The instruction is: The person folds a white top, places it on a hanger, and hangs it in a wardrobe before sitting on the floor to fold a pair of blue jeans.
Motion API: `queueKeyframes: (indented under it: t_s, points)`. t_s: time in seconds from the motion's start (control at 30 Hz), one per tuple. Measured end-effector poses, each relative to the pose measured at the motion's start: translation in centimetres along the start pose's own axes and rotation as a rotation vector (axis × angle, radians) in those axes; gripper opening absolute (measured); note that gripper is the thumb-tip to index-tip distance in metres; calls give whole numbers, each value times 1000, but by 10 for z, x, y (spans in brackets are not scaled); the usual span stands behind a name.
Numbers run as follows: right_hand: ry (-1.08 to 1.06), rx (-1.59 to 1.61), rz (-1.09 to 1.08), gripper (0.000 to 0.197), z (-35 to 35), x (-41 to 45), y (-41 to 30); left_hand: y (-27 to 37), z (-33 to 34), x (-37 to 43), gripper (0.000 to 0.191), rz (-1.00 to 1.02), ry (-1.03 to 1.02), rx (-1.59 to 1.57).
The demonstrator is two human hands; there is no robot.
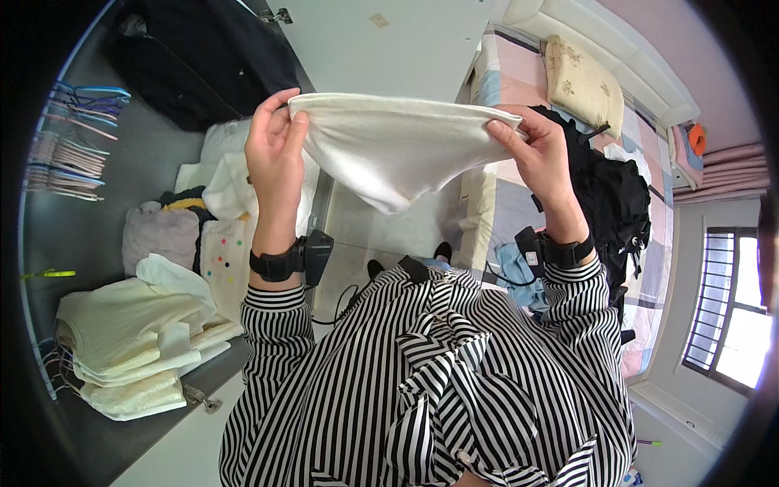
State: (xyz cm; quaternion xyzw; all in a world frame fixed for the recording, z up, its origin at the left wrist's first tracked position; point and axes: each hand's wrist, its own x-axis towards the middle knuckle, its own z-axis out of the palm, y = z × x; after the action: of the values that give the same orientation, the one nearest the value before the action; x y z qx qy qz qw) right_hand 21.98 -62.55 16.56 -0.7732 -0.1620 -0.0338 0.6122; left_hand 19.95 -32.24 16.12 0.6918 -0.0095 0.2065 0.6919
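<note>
A white cloth garment (395, 146) is stretched by its top edge between both hands, in front of me at chest height or above. My left hand (277, 140) pinches its left corner between thumb and fingers. The right corner is held the same way by my right hand (532, 149). The lower part of the cloth hangs down to a rounded point. Its exact kind of garment cannot be told. Black devices are strapped around both wrists, over the cuffs of a black-and-white striped shirt (365, 377).
On the left, an open wardrobe holds folded fleece clothes (161, 234), hanging cream garments (134, 329), dark clothes (201, 55) and several hangers (67, 164). A bed (511, 201) on the right carries black clothing (608, 195), a blue cloth (517, 274) and a pillow (581, 82). Tiled floor (377, 225) lies between.
</note>
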Motion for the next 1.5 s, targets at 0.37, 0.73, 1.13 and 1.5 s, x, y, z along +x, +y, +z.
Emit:
queueKeyframes:
  t_s: [0.37,0.73,1.13,1.5]
  points:
    - [-147,-15,122,23,23,1,-20,-35,7,-3,32,165,-130,357]
    - [-333,203,277,30,29,-8,-17,-13,67,-38,25,86,-541,219]
    - [-235,331,360,24,31,-32,18,-19,69,-47,15,26,-474,-22]
    - [-118,328,256,23,42,-27,10,-8,67,-45,13,249,-440,45]
